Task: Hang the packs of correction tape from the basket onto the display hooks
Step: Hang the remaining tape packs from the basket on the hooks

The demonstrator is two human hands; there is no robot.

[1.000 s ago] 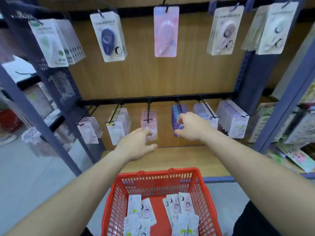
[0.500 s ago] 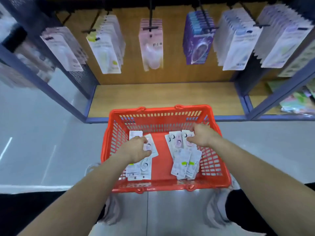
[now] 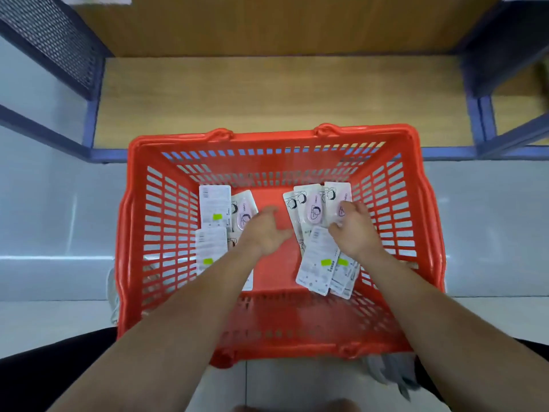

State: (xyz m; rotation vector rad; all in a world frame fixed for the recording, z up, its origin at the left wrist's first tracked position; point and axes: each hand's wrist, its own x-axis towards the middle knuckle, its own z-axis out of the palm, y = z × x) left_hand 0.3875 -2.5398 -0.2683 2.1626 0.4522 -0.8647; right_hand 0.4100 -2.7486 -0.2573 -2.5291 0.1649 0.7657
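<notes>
The red basket [image 3: 424, 221] stands on the floor below me and holds several packs of correction tape. A left group [image 3: 214, 203] lies partly face down, and a right group [image 3: 310, 208] shows pink tape dispensers. My left hand [image 3: 263, 233] hovers with spread fingers over the basket's red bottom, beside the left group, and holds nothing. My right hand [image 3: 355, 230] curls its fingers over the rightmost pink pack [image 3: 337, 193], thumb at its lower edge. The display hooks are out of view.
A bare wooden bottom shelf [image 3: 267, 93] lies just beyond the basket, framed by blue metal posts [image 3: 475, 114]. A dark mesh side panel [image 3: 50, 34] rises at the upper left. Pale floor tiles surround the basket.
My view has tilted down from the hooks to the basket. Both hands dropped from the hung packs into the basket. My left hand has since spread its fingers; the right stays on the pink packs.
</notes>
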